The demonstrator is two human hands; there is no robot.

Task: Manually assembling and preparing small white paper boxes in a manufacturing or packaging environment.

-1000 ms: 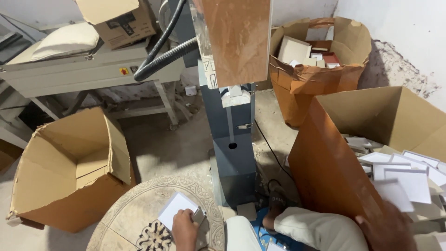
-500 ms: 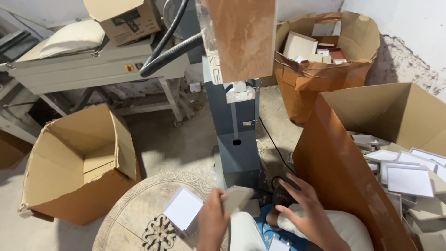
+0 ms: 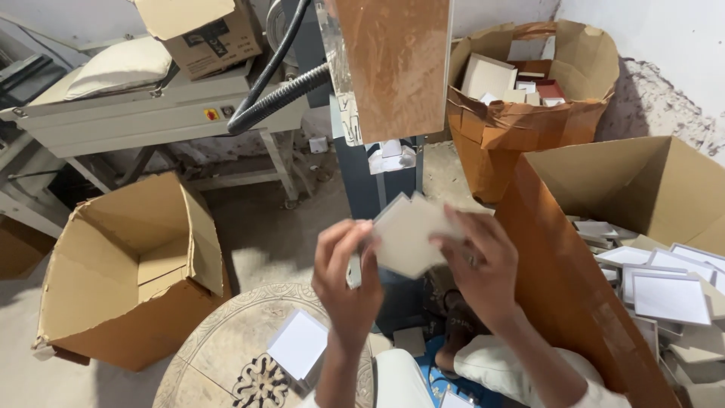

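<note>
Both my hands are raised in front of me around a flat square grey card box (image 3: 408,233). My left hand (image 3: 346,283) pinches its left edge between thumb and fingers. My right hand (image 3: 481,264) grips its right side with the fingers spread over the face. The box is tilted, one corner pointing up, in front of a blue-grey machine column (image 3: 374,181). A white square card (image 3: 299,344) lies below on the round patterned table (image 3: 226,355).
An open brown carton (image 3: 128,272) stands at the left. At the right, a large carton (image 3: 642,189) holds several flat white-edged boxes (image 3: 668,295). Another carton (image 3: 529,98) with boxes sits at the back. A brown plate (image 3: 396,64) hangs on the machine, with a black hose (image 3: 272,91).
Both hands have risen from near the table to chest height, now holding the grey box between them. The right hand came over from the carton at the right.
</note>
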